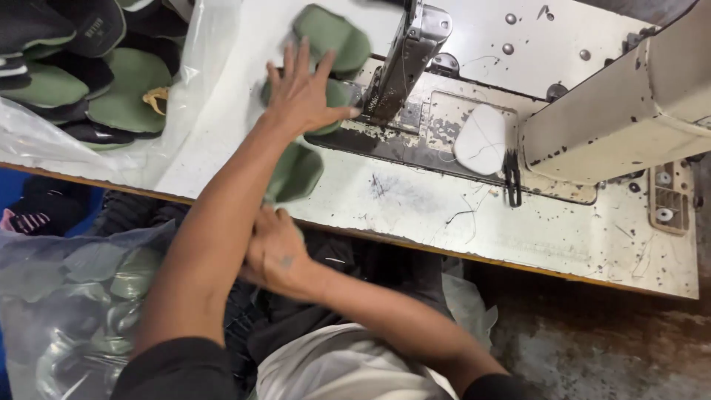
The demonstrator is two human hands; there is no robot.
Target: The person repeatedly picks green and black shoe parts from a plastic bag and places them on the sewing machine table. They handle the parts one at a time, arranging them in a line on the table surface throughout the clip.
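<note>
Green fabric pieces point(300, 169), padded and rounded like shoe parts, lay in a loose chain across the worn white sewing-machine table point(415, 215), running from the table's near edge up towards the needle post point(404, 63) of the cream industrial sewing machine point(629, 111). One piece hung half over the table edge; another sat further back, beyond the post.

The left hand point(304, 92) lay flat on the middle green piece, palm down, fingers spread wide and straight, the thumb pointing towards the needle post. It pressed on the fabric and gripped nothing. The right hand point(275, 248) was below the table edge, in front of the person's lap, just under the overhanging green piece. Its fingers were curled inward, but the left forearm crossed over it, so I could not tell whether it held the fabric or only touched it.

At the table's far left, a clear plastic sheet point(185, 111) lay beside a heap of green and black shoe parts point(89, 81). Lower left, by the person's knee, a clear plastic bag point(74, 296) held more green pieces. A white oval patch point(480, 139) sat on the machine bed.
</note>
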